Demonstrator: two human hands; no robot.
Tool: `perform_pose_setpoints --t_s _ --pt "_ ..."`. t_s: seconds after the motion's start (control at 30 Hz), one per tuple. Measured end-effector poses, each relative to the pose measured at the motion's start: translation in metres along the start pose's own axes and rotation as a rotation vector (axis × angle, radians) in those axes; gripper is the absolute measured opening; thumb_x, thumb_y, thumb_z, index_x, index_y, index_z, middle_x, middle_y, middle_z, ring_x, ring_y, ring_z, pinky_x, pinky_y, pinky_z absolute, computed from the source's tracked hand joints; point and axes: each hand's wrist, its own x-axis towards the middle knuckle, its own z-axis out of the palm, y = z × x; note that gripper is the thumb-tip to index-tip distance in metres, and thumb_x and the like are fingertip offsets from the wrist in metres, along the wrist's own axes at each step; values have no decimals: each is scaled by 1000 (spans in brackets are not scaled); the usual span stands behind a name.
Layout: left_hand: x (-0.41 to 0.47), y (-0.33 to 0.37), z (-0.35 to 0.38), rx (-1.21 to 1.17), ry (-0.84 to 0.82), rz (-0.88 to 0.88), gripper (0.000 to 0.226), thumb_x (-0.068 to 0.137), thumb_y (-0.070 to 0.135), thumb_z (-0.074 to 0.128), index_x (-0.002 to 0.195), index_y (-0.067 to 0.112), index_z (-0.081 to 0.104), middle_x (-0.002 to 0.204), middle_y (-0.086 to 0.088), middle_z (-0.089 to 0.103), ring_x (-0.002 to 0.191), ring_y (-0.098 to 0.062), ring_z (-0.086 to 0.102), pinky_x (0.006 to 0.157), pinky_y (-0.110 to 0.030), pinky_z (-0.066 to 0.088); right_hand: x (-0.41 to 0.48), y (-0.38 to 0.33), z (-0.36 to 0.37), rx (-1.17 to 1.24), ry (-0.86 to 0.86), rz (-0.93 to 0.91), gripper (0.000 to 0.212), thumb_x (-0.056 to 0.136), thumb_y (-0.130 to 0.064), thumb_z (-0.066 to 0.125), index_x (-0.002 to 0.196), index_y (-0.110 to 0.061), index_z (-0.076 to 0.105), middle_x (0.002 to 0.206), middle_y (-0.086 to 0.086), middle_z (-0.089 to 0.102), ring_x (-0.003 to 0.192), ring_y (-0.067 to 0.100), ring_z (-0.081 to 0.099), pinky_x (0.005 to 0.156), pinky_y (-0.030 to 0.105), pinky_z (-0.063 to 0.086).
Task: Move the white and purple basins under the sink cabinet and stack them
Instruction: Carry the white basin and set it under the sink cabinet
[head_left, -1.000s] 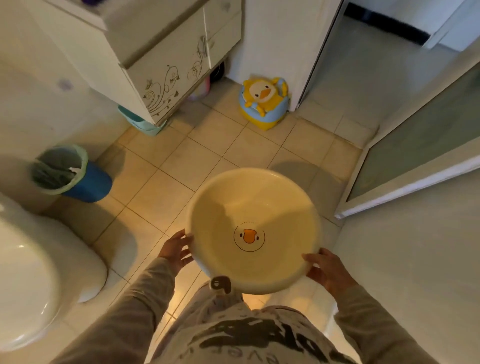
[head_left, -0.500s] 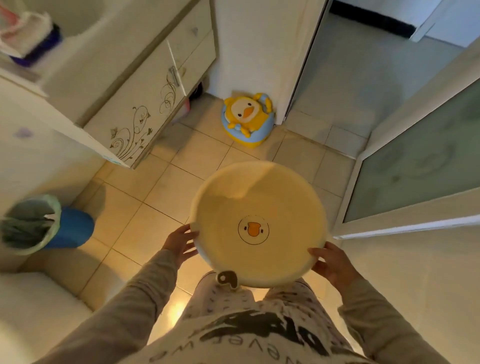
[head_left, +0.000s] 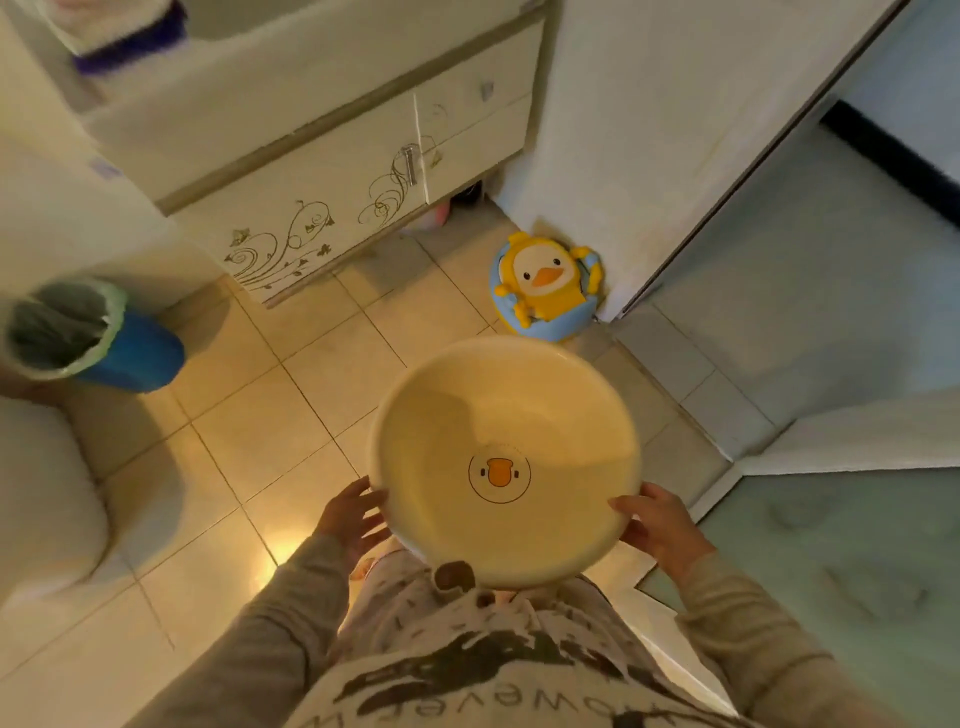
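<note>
The left hand (head_left: 349, 519) and right hand (head_left: 655, 525) clasp opposite rims of the white basin (head_left: 504, 457), held level above the floor (head_left: 270, 415), with the cabinet (head_left: 332, 208) ahead and a duck potty (head_left: 545, 286) beyond.

I see long grey-beige sleeves (head_left: 291, 618) on both arms, soft knit, cuffs at the wrists. Pale top (head_left: 467, 691) w/ big dark print & lettering, reads upside down from my view. Light trousers (head_left: 395, 603) w/ small dark flecks. Hands bare, no rings or watch visible.
</note>
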Motion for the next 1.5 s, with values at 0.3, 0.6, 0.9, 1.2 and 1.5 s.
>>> perform_pose_setpoints --t_s 0.3,0.6,0.9,1.2,1.5 --pt "4 7 38 -185 85 -29 22 89 4 50 108 14 56 88 -9 61 80 -28 56 73 -40 50 60 -99 15 -258 -121 -31 38 84 6 56 122 4 54 109 22 59 88 31 57 66 36 51" --pt "51 81 52 -231 146 -49 31 86 1 56 114 13 54 91 -8 60 81 -27 57 74 -42 52 117 -175 80 -331 -159 18 43 84 7 56 127 6 52 117 26 59 99 35 56 74 41 52" --pt "84 147 59 -237 209 -97 41 88 1 51 129 8 52 83 -7 58 80 -26 54 82 -42 46 158 -230 136 -396 -192 66 40 84 5 55 124 2 53 109 19 59 92 32 58 68 38 52" --pt "123 140 75 -357 266 -170 42 90 4 49 132 2 49 81 -9 55 91 -29 50 84 -41 42 227 -258 169 -569 -247 143 38 83 4 58 119 -6 54 112 19 59 99 33 56 64 36 50" --pt "263 76 94 -469 329 -240 41 88 -1 52 128 2 51 82 -9 58 74 -25 55 69 -34 48 383 -216 214 -724 -231 135 36 83 3 58 116 -10 56 105 13 62 86 23 60 62 33 49"
